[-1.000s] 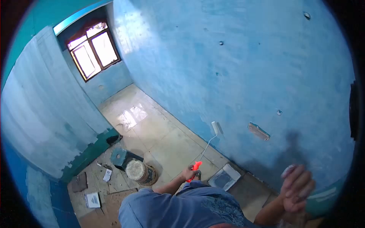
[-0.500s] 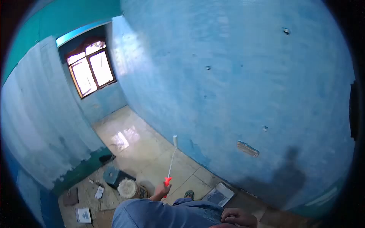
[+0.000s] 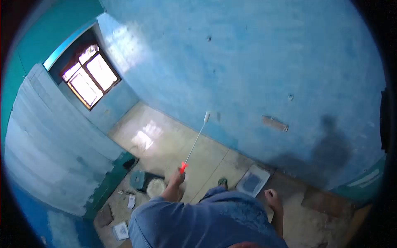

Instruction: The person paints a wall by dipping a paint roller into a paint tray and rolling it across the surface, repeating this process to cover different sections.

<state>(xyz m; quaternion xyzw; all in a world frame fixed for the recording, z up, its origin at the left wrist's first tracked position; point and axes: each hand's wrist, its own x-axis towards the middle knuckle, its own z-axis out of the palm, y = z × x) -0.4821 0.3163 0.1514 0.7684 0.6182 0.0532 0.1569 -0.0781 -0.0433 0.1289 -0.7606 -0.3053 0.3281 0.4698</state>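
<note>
My left hand (image 3: 177,178), closed around the red handle, holds a long-rod paint roller (image 3: 195,144). Its small white sleeve (image 3: 207,117) points up and away, close in front of the blue wall (image 3: 256,70), with a small shadow beside it. At my right side, my right hand (image 3: 272,197) is curled into a loose fist, and no object shows in it. Near that hand, a white tray (image 3: 264,177) with a grey-blue inside lies on the floor. My foot in a dark green sandal (image 3: 223,182) stands between the tray and my left arm.
A round pale-topped bucket (image 3: 156,188) and a dark green stool (image 3: 138,180) stand left of my arm. Several small items, including a white-and-blue packet (image 3: 121,230), lie on the tiled floor (image 3: 165,144). A partly whitened wall (image 3: 53,136) and bright window (image 3: 92,76) are at left.
The paint roller has risen and shifted right, nearer the wall, with my left hand. My right hand has moved from before my body out to the right. My view has tilted.
</note>
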